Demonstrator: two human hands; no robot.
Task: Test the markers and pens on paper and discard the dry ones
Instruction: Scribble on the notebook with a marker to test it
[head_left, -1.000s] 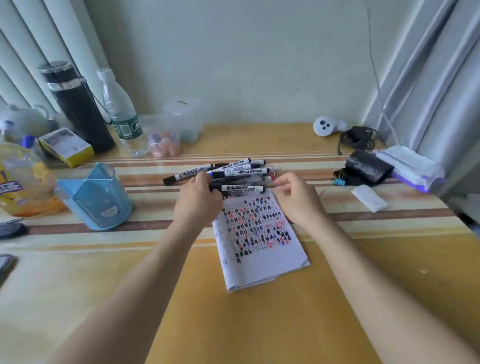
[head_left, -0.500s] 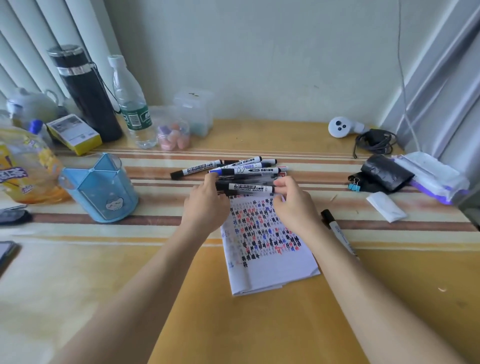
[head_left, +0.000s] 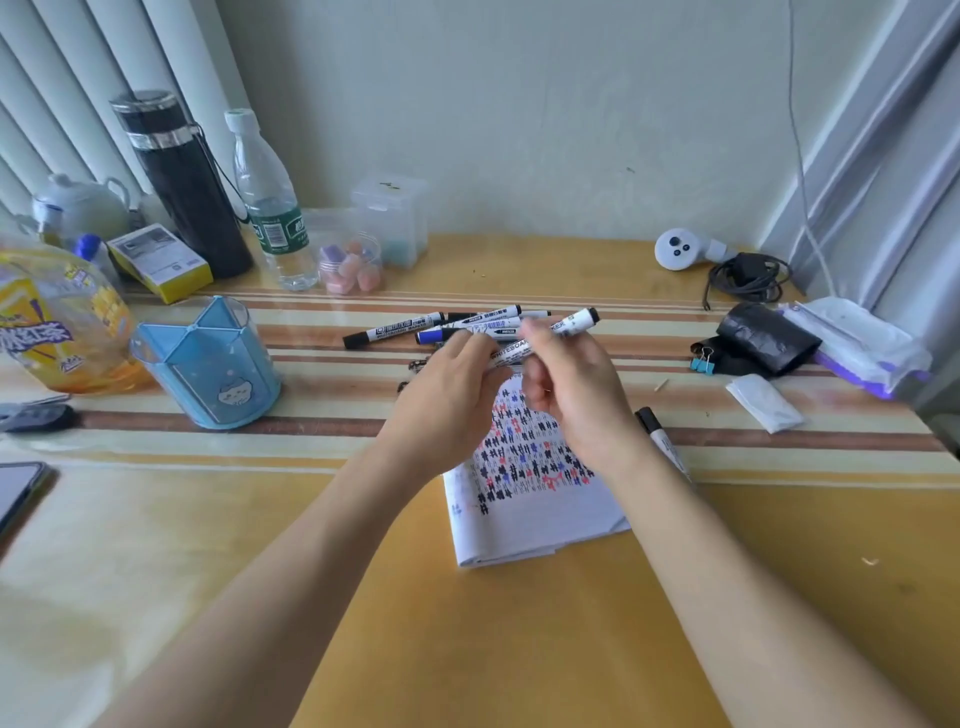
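Two hands are sharing one pen right now: the left hand (head_left: 447, 400) is curling round the near end of a marker (head_left: 577, 322) and the right hand (head_left: 571, 400) is pinching the barrel a bit further along, so both are clenched on the same thing. That marker is being held up off the counter (head_left: 363, 597), tilting so its black cap is pointing up and to the right, and it's hovering over the far edge of the paper (head_left: 524, 509). The paper is lying flat under the wrists, folded, with its upper part showing loads of little black, blue and red scribbles. Just beyond the hands, a pile (head_left: 467, 325) of more markers is lying on the striped part of the counter, mostly white barrels with black ends plus one blue-ended one near the left fingers. A spare marker (head_left: 657, 434) is lying by itself just right of the paper, partly hiding under the right wrist, black cap pointing away. Off to the left, well apart from the paper, a blue holder (head_left: 208, 364) is standing upright. Further back on that side a black flask (head_left: 182, 182) and a water bottle (head_left: 270, 208) are standing side by side. Over on the right a blue clip (head_left: 704, 358) is sitting next to a black pouch (head_left: 769, 338).
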